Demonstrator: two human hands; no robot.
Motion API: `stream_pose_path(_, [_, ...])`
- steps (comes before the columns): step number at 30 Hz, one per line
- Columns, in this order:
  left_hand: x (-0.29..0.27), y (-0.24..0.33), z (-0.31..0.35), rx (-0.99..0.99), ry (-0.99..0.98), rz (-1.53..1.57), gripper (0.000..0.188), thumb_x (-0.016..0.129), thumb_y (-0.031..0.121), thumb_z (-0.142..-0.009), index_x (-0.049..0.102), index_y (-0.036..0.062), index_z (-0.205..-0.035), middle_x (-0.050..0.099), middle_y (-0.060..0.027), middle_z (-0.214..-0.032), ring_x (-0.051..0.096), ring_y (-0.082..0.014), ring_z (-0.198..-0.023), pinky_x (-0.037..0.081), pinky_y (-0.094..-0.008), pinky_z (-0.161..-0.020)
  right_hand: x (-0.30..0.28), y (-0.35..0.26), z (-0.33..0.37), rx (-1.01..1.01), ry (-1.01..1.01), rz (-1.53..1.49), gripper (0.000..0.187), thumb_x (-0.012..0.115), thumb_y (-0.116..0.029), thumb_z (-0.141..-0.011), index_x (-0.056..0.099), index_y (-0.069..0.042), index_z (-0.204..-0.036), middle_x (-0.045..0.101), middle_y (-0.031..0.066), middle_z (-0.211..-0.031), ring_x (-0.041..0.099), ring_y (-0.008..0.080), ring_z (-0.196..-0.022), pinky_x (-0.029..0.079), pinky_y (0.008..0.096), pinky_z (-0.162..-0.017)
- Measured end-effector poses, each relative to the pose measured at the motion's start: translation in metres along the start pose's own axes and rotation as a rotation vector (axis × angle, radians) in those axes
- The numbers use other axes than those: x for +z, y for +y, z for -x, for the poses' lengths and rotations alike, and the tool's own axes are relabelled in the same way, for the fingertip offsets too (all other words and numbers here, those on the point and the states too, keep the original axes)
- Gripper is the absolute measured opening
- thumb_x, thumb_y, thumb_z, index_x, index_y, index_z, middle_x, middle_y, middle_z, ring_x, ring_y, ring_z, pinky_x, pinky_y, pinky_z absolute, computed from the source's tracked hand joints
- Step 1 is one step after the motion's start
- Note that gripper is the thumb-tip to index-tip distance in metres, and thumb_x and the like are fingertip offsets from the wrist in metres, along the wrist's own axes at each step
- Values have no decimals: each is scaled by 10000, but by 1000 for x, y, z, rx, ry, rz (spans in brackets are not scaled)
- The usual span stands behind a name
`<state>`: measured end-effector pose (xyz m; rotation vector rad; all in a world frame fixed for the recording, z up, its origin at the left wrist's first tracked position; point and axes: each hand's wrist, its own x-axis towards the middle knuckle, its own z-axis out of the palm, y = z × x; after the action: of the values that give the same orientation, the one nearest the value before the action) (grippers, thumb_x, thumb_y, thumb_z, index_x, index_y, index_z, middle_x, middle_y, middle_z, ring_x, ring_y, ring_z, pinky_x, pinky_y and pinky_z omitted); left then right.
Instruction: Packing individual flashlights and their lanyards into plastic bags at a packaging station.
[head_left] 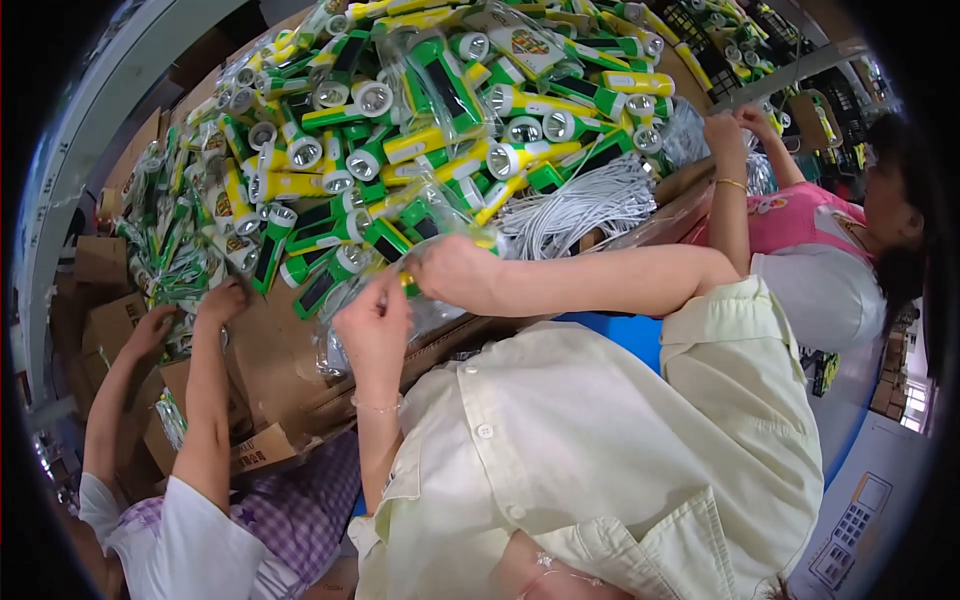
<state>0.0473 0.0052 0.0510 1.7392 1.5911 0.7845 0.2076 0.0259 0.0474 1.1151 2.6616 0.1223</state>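
Observation:
My left hand (375, 320) and my right hand (455, 275) meet at the near edge of a large heap of flashlights (435, 145). Both hands are closed, with fingertips pinched close together on a clear plastic bag (428, 308). A small yellow and green bit shows between the fingers; the rest of it is hidden. The flashlights are green, yellow and white with silvery round heads, and several lie in clear bags. Just beyond my right forearm lies a bundle of white cables (580, 208).
At the left, a co-worker's hands (222, 300) reach into bagged flashlights above cardboard boxes (265, 450). Another co-worker in pink (790, 220) handles clear plastic at the right. Brown cardboard (285, 345) covers the table. Black crates (690, 40) stand at the far right.

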Motion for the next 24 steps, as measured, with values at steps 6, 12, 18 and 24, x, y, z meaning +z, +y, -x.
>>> stream_pose_path(6, [-6,-23,0,-343,-53,282,199,612,112,-873,658,-59,-963,578,-30,-586,507,-62,-451,401,-197,-412,0,96,39,147,204,-806,78,676,-164,-716,701,-125,-778,657,56,-782,634,243,-716,501,377,-613])
stream_pose_path(12, [-11,-23,1,-397,-42,341,184,619,125,-871,657,-51,-909,581,-23,-582,504,-60,-442,384,-185,-406,77,145,99,325,-11,-326,98,697,-190,-664,672,-100,-693,631,60,-721,624,259,-690,492,378,-620])
stream_pose_path(18, [-9,-32,-9,-407,-83,342,197,638,157,-862,670,-38,-875,573,-22,-567,504,-61,-438,384,-190,-406,54,165,113,334,50,-447,65,696,-156,-665,673,-103,-696,646,82,-700,626,267,-669,494,376,-607])
stream_pose_path(24, [-9,-33,-9,-387,-56,260,228,634,181,-857,688,-39,-834,566,-33,-521,517,-71,-426,405,-221,-420,-75,133,89,507,530,-1193,92,665,2,-792,676,11,-883,670,67,-747,643,129,-655,505,231,-556])
